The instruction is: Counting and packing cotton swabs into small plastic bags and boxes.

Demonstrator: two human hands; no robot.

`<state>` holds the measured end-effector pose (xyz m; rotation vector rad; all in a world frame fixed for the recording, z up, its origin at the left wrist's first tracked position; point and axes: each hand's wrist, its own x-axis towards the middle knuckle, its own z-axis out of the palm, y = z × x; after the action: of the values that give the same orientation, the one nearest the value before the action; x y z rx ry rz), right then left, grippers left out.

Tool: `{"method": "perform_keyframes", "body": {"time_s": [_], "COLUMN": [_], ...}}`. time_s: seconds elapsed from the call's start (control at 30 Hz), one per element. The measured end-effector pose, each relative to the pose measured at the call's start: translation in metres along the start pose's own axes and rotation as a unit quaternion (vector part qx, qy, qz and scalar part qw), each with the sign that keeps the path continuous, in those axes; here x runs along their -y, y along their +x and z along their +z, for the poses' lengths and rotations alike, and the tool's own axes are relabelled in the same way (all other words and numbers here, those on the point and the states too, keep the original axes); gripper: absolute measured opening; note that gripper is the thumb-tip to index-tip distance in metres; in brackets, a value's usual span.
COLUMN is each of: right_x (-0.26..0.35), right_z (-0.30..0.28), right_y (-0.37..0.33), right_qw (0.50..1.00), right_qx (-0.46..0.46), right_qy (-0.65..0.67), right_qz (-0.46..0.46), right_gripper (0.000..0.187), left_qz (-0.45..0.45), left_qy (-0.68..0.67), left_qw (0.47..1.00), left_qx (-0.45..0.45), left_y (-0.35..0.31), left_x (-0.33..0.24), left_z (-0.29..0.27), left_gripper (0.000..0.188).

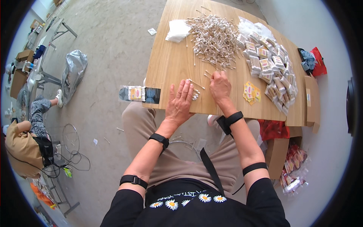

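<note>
My left hand (179, 100) lies flat near the table's front edge, fingers stretched out, over a small row of cotton swabs (195, 94) whose tips show beside it. One loose swab lies just above its fingers. My right hand (220, 87) is closed in a pinch at the near edge of a big heap of cotton swabs (215, 38). Swab ends show at its fingertips; how many it holds is hidden. Right of that hand lie small yellow printed cards (250, 92). At the table's left corner, a flat pack of swabs with a card (136, 93) rests on a clear and dark strip.
Finished-looking swab packets (272, 68) are heaped on the table's right. Clear plastic bags (177, 31) lie at the far left of it. Cardboard boxes (278, 155) and red packets (295, 164) stand below right. Another person (24, 147) sits at the far left by a grey plastic sack (74, 73).
</note>
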<state>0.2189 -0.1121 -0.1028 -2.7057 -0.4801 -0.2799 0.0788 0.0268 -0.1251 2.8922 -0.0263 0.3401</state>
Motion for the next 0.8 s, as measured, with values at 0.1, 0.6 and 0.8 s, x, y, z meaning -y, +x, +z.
{"method": "perform_keyframes", "body": {"time_s": [0.1, 0.6, 0.8], "right_x": [-0.006, 0.034, 0.018], "right_z": [0.005, 0.012, -0.001], "right_y": [0.006, -0.031, -0.018], "right_qw": [0.999, 0.994, 0.997], "right_qx": [0.015, 0.043, 0.023], "right_qy": [-0.025, 0.071, 0.057], "right_qz": [-0.028, -0.075, -0.051], "right_gripper": [0.005, 0.005, 0.009], "left_qz": [0.001, 0.012, 0.015], "left_qy": [-0.026, -0.004, -0.003], "left_qw": [1.000, 1.000, 1.000], "left_qx": [-0.002, 0.001, 0.000], "left_y": [0.000, 0.001, -0.001], "left_x": [-0.001, 0.000, 0.001], "left_z": [0.001, -0.002, 0.001], "left_gripper": [0.113, 0.114, 0.112]}}
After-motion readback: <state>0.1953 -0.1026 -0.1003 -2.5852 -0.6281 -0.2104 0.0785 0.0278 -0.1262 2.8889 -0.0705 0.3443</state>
